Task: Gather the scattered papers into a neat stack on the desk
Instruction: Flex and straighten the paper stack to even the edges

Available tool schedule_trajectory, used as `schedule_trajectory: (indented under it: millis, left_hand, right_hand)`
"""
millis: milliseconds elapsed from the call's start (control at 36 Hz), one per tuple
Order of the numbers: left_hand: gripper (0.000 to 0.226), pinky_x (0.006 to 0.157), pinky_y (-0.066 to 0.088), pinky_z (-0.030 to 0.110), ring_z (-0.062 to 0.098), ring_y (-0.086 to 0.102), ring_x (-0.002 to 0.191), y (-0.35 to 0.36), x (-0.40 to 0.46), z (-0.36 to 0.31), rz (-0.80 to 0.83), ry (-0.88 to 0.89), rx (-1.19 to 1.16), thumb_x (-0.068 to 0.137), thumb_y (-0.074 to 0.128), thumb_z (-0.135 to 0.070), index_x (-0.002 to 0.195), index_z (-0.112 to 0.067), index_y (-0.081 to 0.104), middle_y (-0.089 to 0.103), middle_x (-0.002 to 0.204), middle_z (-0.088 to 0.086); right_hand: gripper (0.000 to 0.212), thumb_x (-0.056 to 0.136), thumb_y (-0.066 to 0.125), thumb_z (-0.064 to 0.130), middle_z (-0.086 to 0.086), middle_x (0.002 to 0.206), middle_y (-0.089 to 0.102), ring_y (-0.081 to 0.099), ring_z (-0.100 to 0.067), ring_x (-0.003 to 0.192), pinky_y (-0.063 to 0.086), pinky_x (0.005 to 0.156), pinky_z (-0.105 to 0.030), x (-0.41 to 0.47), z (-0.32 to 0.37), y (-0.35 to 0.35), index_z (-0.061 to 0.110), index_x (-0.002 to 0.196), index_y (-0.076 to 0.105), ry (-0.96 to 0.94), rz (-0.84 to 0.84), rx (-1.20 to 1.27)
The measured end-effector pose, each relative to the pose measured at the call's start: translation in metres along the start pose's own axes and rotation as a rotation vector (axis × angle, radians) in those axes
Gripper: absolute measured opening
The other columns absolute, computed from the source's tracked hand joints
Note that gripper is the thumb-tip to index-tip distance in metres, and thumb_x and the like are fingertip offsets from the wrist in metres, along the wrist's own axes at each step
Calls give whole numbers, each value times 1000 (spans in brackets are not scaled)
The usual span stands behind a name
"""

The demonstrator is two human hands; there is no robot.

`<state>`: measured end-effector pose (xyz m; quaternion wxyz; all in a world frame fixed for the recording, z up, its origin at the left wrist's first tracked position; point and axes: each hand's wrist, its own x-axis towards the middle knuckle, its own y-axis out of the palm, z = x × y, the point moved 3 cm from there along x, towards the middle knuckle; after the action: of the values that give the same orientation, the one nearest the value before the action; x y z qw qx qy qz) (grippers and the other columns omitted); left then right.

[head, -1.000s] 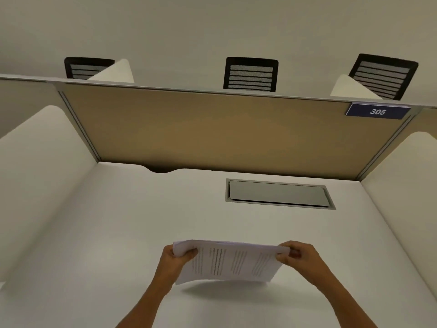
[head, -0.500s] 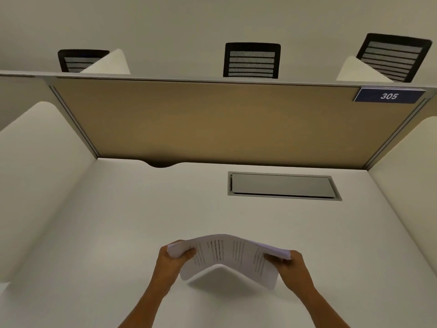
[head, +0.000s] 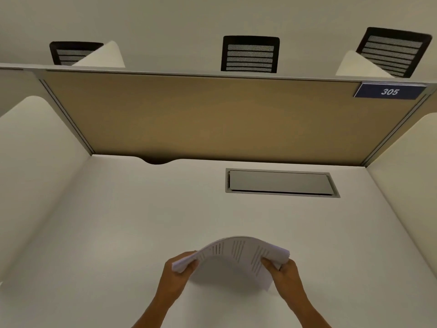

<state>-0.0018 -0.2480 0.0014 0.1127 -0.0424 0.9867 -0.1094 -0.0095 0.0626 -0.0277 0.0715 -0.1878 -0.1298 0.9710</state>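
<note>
A stack of printed white papers [head: 233,259] is held above the white desk [head: 118,233], near its front middle. The sheets bow upward in an arch, with lines of text on the top page. My left hand [head: 176,274] grips the stack's left end. My right hand [head: 285,274] grips its right end. The lower edges of the sheets hang toward the desk between my hands. No loose sheets lie elsewhere on the desk.
A grey cable hatch [head: 281,183] is set in the desk behind the papers. A tan partition [head: 212,119] with a blue 305 sign [head: 389,91] closes the back; white side panels [head: 30,166] flank the desk. Three black chairs [head: 250,54] show beyond.
My hands have come closer together, and the stack has gone from nearly flat to a high arch. The camera has tilted slightly.
</note>
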Motion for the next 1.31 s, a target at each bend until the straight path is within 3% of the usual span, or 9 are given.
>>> schedule_trajectory:
  millis: [167, 333, 417, 639, 750, 861, 944, 1139, 1306]
  left_hand:
    - [25, 64, 57, 17, 12, 73, 84, 6, 0, 4, -80, -9, -40, 92, 65, -8, 102, -30, 73, 78, 87, -6]
    - [31, 62, 52, 10, 6, 70, 81, 11, -1, 0, -86, 46, -59, 93, 59, 4, 100, -21, 75, 76, 85, -7]
    - [26, 64, 58, 14, 17, 72, 86, 11, 0, 8, -156, -14, -126, 90, 65, -2, 106, -22, 73, 77, 86, -4]
    - [38, 61, 57, 14, 6, 72, 78, 14, -3, 11, -180, -16, -91, 88, 69, -1, 87, -39, 73, 78, 81, -10]
    - [35, 58, 57, 13, 11, 73, 82, 12, -3, 14, -257, -33, -147, 84, 74, -8, 84, -43, 73, 76, 82, -13]
    - [30, 58, 58, 12, 18, 71, 84, 12, -2, 21, -247, -75, -122, 83, 75, -4, 91, -33, 70, 74, 87, -5]
    - [20, 61, 58, 13, 26, 71, 89, 14, 1, 28, -192, -84, -86, 85, 73, -3, 100, -18, 73, 76, 90, 1]
    - [31, 65, 58, 14, 19, 68, 92, 17, 5, 35, -201, -170, -146, 83, 76, -3, 106, -20, 66, 72, 98, 1]
    - [33, 72, 59, 22, 12, 68, 90, 13, 6, 33, -234, -167, -134, 83, 75, -6, 109, -22, 64, 71, 97, -6]
  right_hand:
    - [15, 93, 72, 10, 2, 76, 80, 75, -4, 69, 56, 57, -15, -8, 5, 8, 24, 89, 76, 7, -13, 43]
    - [12, 92, 74, 10, 0, 91, 79, 75, -15, 85, 57, 59, -15, -8, -1, 16, 15, 103, 73, 58, -14, 85]
    - [13, 92, 73, 11, -1, 92, 79, 75, -17, 87, 58, 58, -14, -5, -2, 16, 11, 105, 73, 69, -32, 97]
    - [12, 92, 73, 10, 8, 86, 78, 74, -7, 81, 57, 58, -13, -5, -8, 20, 11, 104, 73, 85, -35, 108]
    - [15, 91, 74, 11, 16, 76, 80, 75, 1, 74, 57, 57, -11, -5, -3, 17, 26, 91, 72, 65, -55, 144]
    - [13, 90, 75, 10, 8, 80, 81, 75, -5, 76, 57, 57, -11, -4, -5, 17, 19, 99, 73, 78, -47, 142]
    - [14, 91, 74, 13, 16, 77, 80, 74, 2, 74, 54, 56, -8, -3, -6, 19, 27, 93, 72, 88, -46, 141]
    - [17, 92, 74, 15, 2, 93, 78, 73, -15, 86, 56, 57, -13, 5, -19, 23, 9, 107, 72, 95, -23, 58]
    - [5, 94, 72, 18, 7, 87, 78, 74, -7, 79, 56, 61, -16, 8, -18, 21, 19, 98, 72, 98, -31, 36]
